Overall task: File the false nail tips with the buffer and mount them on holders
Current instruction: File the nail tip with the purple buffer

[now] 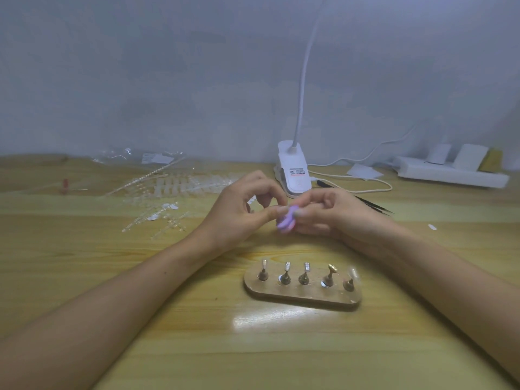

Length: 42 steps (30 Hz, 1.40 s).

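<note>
The grip of the right hand (332, 215) is closed round the purple buffer (285, 220), fingers curled about its right end. The grip of the left hand (242, 209) is a pinch of thumb and forefinger brought against the buffer's upper edge. What sits in that pinch is too small and blurred to see; it is most likely a nail tip (281, 210) being filed. Both hands are raised a little above the table (281, 347), with the buffer between them. Nearer the person stands the wooden base (302, 298) with its five holders (305, 273) in a row. The rightmost one appears to carry a clear mounted tip (353, 273), while the other four heads look bare. By this reckoning the task is at an early stage: one tip seems mounted, a second is under the buffer, and four holders are left to fill. Beyond the left hand lie the strips of unused tips (180, 190) on their clear sprues, with a few loose tips (166, 206) just beside them, so supply is ample. Behind the right hand are the clip lamp (294, 170) and black tweezers (371, 205). One stray tip (432, 227) lies well apart on the right, and a white power strip (450, 173) sits against the wall.
</note>
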Each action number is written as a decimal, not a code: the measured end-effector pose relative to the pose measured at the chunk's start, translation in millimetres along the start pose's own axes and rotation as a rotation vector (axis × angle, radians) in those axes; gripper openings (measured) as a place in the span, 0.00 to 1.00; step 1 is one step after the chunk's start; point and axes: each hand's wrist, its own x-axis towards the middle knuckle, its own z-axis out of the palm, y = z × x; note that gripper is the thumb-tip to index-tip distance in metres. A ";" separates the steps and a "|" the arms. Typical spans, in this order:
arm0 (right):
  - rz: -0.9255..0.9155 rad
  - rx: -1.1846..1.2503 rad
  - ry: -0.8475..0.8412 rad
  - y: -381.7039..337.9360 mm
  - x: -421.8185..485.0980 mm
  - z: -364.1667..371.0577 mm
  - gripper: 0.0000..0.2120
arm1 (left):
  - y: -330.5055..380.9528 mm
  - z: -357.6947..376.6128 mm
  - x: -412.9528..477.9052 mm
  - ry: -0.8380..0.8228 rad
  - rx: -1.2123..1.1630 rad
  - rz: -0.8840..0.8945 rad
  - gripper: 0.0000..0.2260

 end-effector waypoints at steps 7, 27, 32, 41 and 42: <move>-0.065 -0.024 0.088 3.5 -1.4 4.7 0.10 | 0.8 0.4 0.3 0.032 -0.020 -0.059 0.04; -0.103 -0.051 0.107 3.5 -4.8 11.2 0.09 | 5.7 -0.9 0.2 0.025 -0.078 -0.120 0.07; -0.095 -0.129 0.080 2.5 -6.3 13.2 0.08 | 5.0 -1.2 0.5 0.011 -0.068 -0.091 0.07; -0.128 -0.092 0.133 4.3 -5.1 14.2 0.07 | 3.0 -1.1 1.2 0.042 -0.066 -0.092 0.07; -0.139 -0.065 0.159 4.3 -5.3 12.9 0.08 | 3.0 -1.2 1.3 0.045 -0.065 -0.093 0.08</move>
